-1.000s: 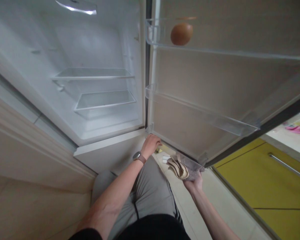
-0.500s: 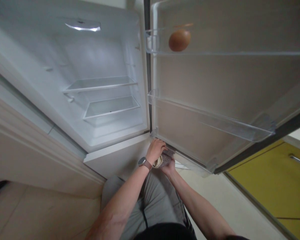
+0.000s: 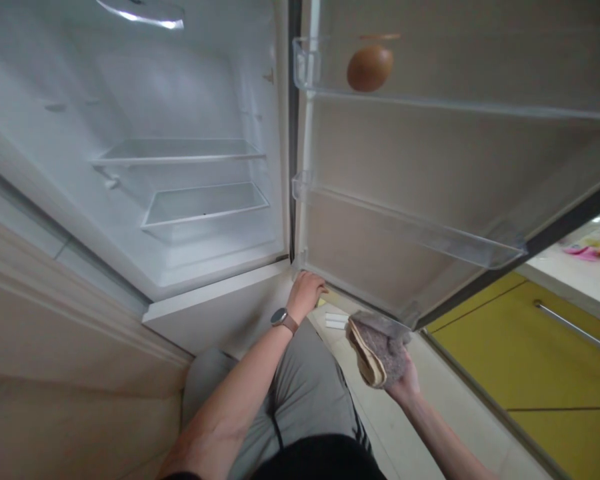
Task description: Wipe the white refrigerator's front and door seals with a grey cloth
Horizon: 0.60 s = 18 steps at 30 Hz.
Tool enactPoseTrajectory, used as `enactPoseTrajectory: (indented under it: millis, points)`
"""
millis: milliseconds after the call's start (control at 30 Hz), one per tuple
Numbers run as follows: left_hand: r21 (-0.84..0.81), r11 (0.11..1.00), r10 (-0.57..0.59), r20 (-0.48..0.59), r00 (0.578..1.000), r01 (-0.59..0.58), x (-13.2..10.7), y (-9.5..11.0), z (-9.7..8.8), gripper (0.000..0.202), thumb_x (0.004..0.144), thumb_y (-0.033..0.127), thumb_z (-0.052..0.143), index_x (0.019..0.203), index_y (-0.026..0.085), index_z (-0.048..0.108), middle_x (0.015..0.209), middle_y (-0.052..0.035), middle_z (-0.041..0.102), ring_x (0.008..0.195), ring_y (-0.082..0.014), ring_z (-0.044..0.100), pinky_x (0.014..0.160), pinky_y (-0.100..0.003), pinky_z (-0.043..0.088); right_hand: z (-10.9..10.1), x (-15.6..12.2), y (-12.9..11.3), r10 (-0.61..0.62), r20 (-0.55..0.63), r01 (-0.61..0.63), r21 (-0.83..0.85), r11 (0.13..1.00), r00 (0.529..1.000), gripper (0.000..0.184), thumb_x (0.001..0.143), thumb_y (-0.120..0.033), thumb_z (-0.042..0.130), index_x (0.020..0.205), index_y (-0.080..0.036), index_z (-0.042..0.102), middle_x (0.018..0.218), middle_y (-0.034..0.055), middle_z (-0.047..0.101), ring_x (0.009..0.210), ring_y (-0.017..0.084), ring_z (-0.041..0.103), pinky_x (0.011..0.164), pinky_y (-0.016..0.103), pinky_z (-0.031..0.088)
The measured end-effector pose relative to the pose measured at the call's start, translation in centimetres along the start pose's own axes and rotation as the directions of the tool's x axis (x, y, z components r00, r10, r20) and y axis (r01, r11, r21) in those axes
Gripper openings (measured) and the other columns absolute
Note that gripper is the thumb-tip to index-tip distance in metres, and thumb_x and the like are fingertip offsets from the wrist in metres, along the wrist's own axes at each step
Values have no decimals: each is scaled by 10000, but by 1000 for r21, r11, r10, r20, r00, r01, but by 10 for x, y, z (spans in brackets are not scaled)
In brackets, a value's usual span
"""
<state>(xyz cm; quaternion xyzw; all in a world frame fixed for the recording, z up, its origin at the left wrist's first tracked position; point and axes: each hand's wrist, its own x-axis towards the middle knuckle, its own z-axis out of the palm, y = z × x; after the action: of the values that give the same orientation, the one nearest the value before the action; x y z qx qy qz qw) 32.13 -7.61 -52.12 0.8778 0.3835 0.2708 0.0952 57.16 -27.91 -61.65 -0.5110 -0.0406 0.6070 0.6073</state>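
Observation:
My left hand [image 3: 307, 293], with a watch [image 3: 280, 317] on its wrist, is at the hinge end of the lowest clear door bin [image 3: 303, 260]. Its fingers curl over the bin's rim; their tips are partly hidden. My right hand [image 3: 405, 379] grips a folded grey-brown cloth [image 3: 380, 347] with cream layers showing at its edge. The cloth is against the other end of that bin, and its upper part shows through the clear plastic. The fridge door [image 3: 430, 160] stands wide open.
An egg [image 3: 370, 68] sits in the top door bin [image 3: 460, 107]. A middle bin [image 3: 410, 223] crosses the door. Left are the lit fridge interior [image 3: 155, 93] and glass shelves [image 3: 205, 201]. Yellow cabinets [image 3: 540, 353] and a counter [image 3: 580, 280] with plastic-wrapped items [image 3: 595, 247] stand right.
My right hand has carried the cloth rightward along the lowest bin, away from my left hand. My left hand has stayed near the hinge end. The view has shifted slightly.

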Motion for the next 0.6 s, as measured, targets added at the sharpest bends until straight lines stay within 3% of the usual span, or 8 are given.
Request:
enactPoseTrajectory:
  millis: [100,167,233,333,400,433,500,600]
  points:
    - [7,1000,-9,7,1000,9,3,2,1,288,1013,204,573,769,184,726,852,-83,720,931,-247,620,929,-406,436,-16,-29,-1,83,-32,-84,-17,996,996,457,856,-564,570,1013,-155,704,953,137,745,1100,265,720,992,474,587]
    - [6,1000,-2,21,1000,2,4,4,-1,233,1005,209,582,836,179,740,897,-92,731,977,-257,634,1002,-428,435,-12,-49,0,136,2,-135,-71,988,991,513,852,-611,607,1030,-141,714,951,141,747,1093,263,724,994,455,590]
    - [-16,1000,25,2,1000,-25,1,6,-3,148,975,201,620,1041,172,750,1098,-114,741,1122,-275,630,1136,-468,374,2,-66,-2,149,28,-142,-156,977,988,553,854,-637,631,1066,-134,719,952,135,751,1076,258,728,997,442,590]
    - [-145,989,13,-107,994,-28,-15,13,-2,420,928,200,655,1348,196,637,1450,-126,605,1395,-282,500,1275,-500,209,32,-87,-14,69,100,-31,-344,938,993,519,830,-570,718,1128,-146,728,981,102,764,1069,254,728,1023,416,580]
    - [-361,931,-119,-160,980,54,-34,18,3,456,929,269,643,1378,198,601,1469,-130,584,1422,-277,482,1265,-486,256,53,-98,-25,-23,202,109,-427,898,979,541,811,-564,750,1180,-168,722,1036,76,768,1094,250,716,1064,414,559]
    - [-512,850,-215,-129,968,121,-45,20,6,451,930,328,640,1358,192,604,1426,-135,612,1387,-277,521,1235,-475,319,63,-103,-31,-58,256,173,-457,873,965,558,810,-584,750,1191,-177,720,1062,66,767,1103,244,709,1086,413,547]
    - [-783,545,-379,89,921,299,-69,22,14,472,922,480,627,1286,179,634,1293,-138,685,1267,-282,620,1136,-455,448,83,-110,-42,-66,357,249,-497,831,932,595,790,-625,761,1187,-183,720,1080,55,761,1098,233,701,1112,414,529]
    - [-848,19,-446,467,764,530,-99,22,22,564,900,675,598,1152,180,699,1062,-129,753,1132,-305,695,1006,-467,550,110,-110,-57,-81,432,313,-500,808,898,645,783,-674,742,1189,-174,714,1092,54,751,1096,232,689,1118,429,516]
